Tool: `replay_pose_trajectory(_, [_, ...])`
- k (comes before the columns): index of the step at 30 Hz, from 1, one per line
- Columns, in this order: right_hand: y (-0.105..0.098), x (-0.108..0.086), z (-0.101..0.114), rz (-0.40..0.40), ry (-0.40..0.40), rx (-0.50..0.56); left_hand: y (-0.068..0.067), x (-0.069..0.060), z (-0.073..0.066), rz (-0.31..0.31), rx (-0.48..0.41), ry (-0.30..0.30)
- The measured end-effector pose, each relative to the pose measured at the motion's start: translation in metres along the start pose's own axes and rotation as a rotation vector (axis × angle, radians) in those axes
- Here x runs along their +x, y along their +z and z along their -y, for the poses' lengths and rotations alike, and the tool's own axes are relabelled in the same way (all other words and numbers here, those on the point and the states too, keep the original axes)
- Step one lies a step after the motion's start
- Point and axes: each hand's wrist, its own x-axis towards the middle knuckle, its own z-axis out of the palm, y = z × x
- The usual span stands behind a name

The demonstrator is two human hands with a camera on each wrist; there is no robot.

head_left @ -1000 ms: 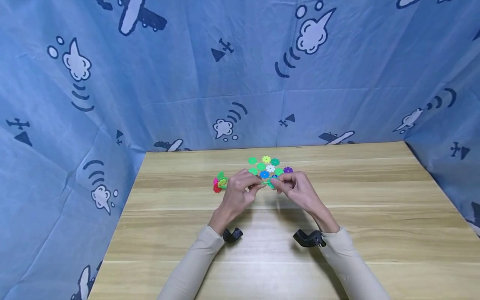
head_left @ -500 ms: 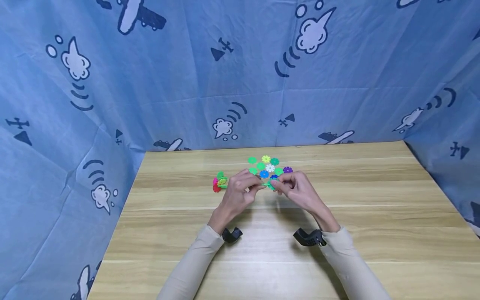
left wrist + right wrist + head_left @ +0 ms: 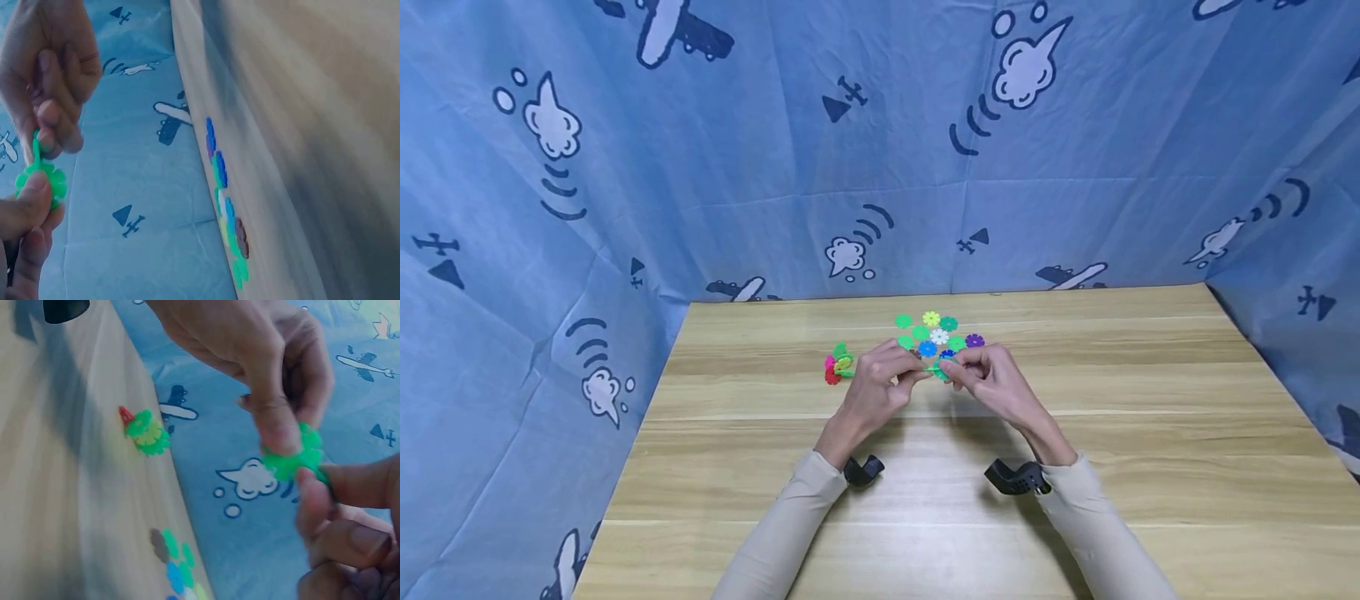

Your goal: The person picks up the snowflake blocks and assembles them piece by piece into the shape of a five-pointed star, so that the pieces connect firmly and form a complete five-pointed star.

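Observation:
My left hand (image 3: 880,379) pinches a green notched plastic disc (image 3: 57,181) between thumb and fingers. Facing it, my right hand (image 3: 994,385) pinches a second green disc (image 3: 36,147), which appears edge-on in the left wrist view. The two discs meet at their rims at an angle; fingertips partly hide the joint, so how deep they interlock I cannot tell. Both hands are held above the table, close together. In the right wrist view the left hand's disc (image 3: 289,464) shows face-on under the thumb.
Behind the hands lie several loose notched discs, among them a white disc (image 3: 939,337), a yellow disc (image 3: 931,318) and a purple disc (image 3: 974,341). Left of them sits a joined cluster (image 3: 842,363) of green, yellow, pink and red discs. A blue printed curtain (image 3: 895,150) surrounds the wooden table (image 3: 1120,400).

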Motion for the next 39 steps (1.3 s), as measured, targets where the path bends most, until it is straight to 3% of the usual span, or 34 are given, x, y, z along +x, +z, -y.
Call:
replay_pose_trajectory(5, [-0.007, 0.001, 0.004, 0.030, 0.031, -0.053, -0.003, 0.002, 0.002, 0.038, -0.026, -0.031])
replay_pose_trajectory(10, [-0.015, 0.006, 0.001, 0.006, 0.069, -0.068, -0.002, 0.003, 0.004, 0.051, -0.049, -0.130])
replay_pose_trajectory(13, [-0.024, 0.009, -0.004, -0.077, 0.071, -0.099, -0.002, 0.003, 0.004, 0.028, -0.083, -0.226])
replay_pose_trajectory(16, [-0.033, 0.012, -0.011, -0.190, 0.063, -0.201, -0.002, 0.002, 0.003, 0.005, -0.135, -0.346])
replay_pose_trajectory(19, [-0.037, 0.016, -0.022, -0.254, 0.069, -0.307, -0.002, 0.001, 0.002, -0.008, -0.196, -0.467])
replay_pose_trajectory(27, [-0.030, 0.022, -0.055, -0.196, 0.186, -0.462, 0.001, 0.002, 0.004, -0.065, -0.329, -0.699])
replay_pose_trajectory(31, [-0.024, 0.022, -0.065, -0.185, 0.207, -0.480, 0.002, 0.000, 0.004, -0.081, -0.375, -0.755])
replay_pose_trajectory(39, [-0.019, 0.024, -0.074, -0.187, 0.199, -0.436, 0.003, -0.001, 0.003, -0.073, -0.381, -0.800])
